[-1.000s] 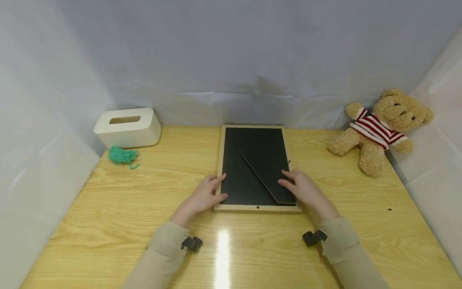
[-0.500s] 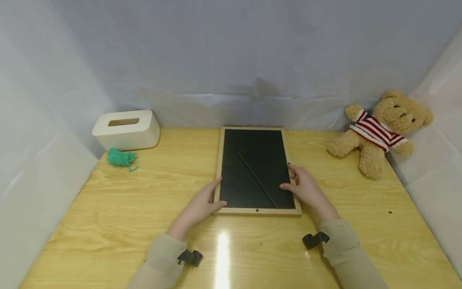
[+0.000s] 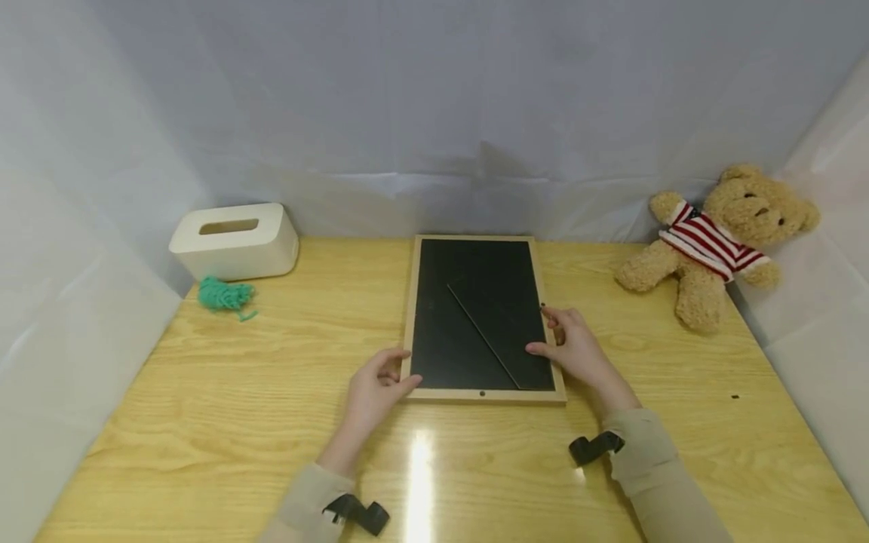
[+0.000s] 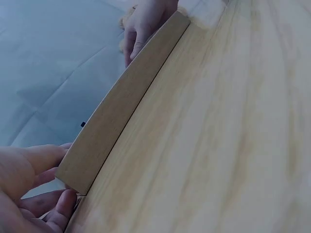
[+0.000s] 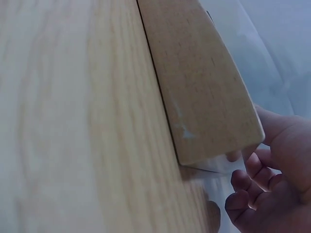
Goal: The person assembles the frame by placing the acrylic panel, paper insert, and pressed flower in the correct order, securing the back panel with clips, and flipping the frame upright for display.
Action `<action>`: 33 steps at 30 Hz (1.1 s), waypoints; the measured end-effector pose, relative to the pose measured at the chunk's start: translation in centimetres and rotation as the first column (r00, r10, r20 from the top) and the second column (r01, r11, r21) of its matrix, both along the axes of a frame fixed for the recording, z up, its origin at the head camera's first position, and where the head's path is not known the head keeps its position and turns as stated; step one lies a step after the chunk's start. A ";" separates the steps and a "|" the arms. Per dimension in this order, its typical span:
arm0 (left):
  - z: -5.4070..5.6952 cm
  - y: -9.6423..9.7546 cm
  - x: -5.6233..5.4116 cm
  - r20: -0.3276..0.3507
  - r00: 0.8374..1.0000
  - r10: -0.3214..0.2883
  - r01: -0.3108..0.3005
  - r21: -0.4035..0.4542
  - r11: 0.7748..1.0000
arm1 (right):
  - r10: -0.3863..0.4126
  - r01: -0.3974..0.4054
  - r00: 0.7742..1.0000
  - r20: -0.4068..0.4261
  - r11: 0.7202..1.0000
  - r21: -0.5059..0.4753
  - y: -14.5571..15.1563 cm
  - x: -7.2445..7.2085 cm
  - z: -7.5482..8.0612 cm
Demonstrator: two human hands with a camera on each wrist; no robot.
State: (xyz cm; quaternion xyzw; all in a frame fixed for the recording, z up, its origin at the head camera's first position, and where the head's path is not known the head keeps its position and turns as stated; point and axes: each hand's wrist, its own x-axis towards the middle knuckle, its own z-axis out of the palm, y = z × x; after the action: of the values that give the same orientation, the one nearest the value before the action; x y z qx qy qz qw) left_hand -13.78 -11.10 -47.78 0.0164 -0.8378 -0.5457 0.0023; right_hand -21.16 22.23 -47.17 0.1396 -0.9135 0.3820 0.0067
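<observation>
A picture frame [image 3: 475, 394] with a pale wooden border lies on the table, its black back panel [image 3: 441, 332] facing up. A black flap-like stand [image 3: 509, 317] with a slanted edge lies flat on the panel's right part. My left hand [image 3: 375, 388] holds the frame's near left corner, thumb on the border and fingers bent at the side; the left wrist view shows these fingers [image 4: 46, 201] at the wooden corner. At the right side, my right hand [image 3: 577, 348] grips the edge, thumb over the border and fingers curled alongside, some of them below the corner in the right wrist view.
A white tissue box [image 3: 234, 241] stands at the back left, with a bundle of green yarn [image 3: 224, 294] before it. A teddy bear [image 3: 713, 234] in a striped shirt leans at the back right. Pale sheeting [image 3: 434, 113] walls the wooden table [image 3: 237, 422].
My left hand has drawn nearer along the frame's left edge and its fingers have bent. My right fingers have left the stand for the frame's side. The stand now lies flatter.
</observation>
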 end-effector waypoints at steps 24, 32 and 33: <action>-0.4 0.7 0.3 -0.034 0.997 0.066 -0.062 0.100 0.993 | 0.008 -0.005 0.998 0.064 0.999 -0.052 0.1 -0.1 0.1; -0.1 0.6 0.2 -0.015 0.999 0.050 -0.047 0.127 0.991 | 0.035 -0.031 0.997 0.064 0.998 -0.062 0.1 -0.3 0.2; -0.1 0.5 0.2 -0.011 0.999 0.049 -0.048 0.128 0.991 | 0.040 -0.036 0.997 0.064 0.998 -0.061 0.1 -0.4 0.2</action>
State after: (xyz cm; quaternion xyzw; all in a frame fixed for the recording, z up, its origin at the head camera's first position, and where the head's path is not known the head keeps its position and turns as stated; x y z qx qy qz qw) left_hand -13.57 -10.55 -47.85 0.0330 -0.8004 -0.5983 0.0204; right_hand -21.56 22.36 -47.00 0.1439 -0.8987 0.4134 -0.0263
